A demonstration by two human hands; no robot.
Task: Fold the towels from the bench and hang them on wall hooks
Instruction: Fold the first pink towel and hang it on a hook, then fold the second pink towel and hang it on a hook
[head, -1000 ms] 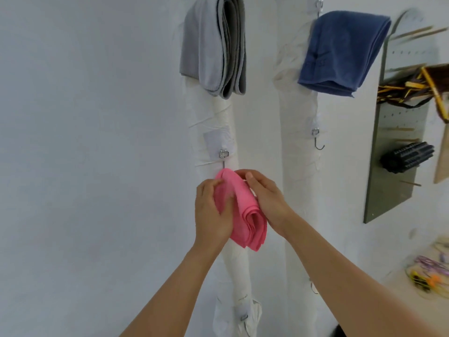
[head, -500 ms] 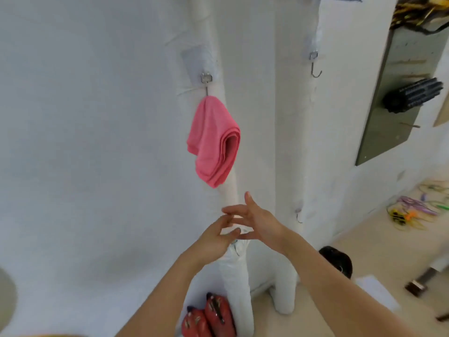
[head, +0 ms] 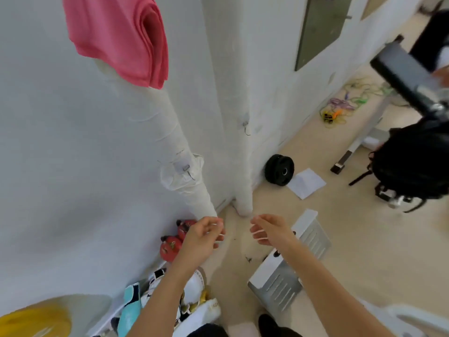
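A folded pink towel (head: pixel 121 40) hangs high on the wrapped white pipe (head: pixel 170 132) at the top left; its hook is out of view above. My left hand (head: pixel 202 237) and my right hand (head: pixel 269 231) hover low over the floor, far below the towel, a short gap between them. Both have loosely curled fingers and hold nothing. A bare metal hook (head: pixel 188 170) sits lower on the same pipe, and another bare hook (head: pixel 246 126) is on the second white pipe (head: pixel 233 117).
Red boxing gloves (head: pixel 173 242) and assorted gear lie by the wall base at the lower left. A black weight plate (head: pixel 279 169) leans at the wall. White paper (head: pixel 306 183) and a grey metal box (head: pixel 286 268) lie on the floor. A black backpack (head: pixel 410 166) hangs at right.
Both hands let go of the pink towel, which stays hanging on the pipe. The hands dropped and drew apart, and the view tilted down toward the floor.
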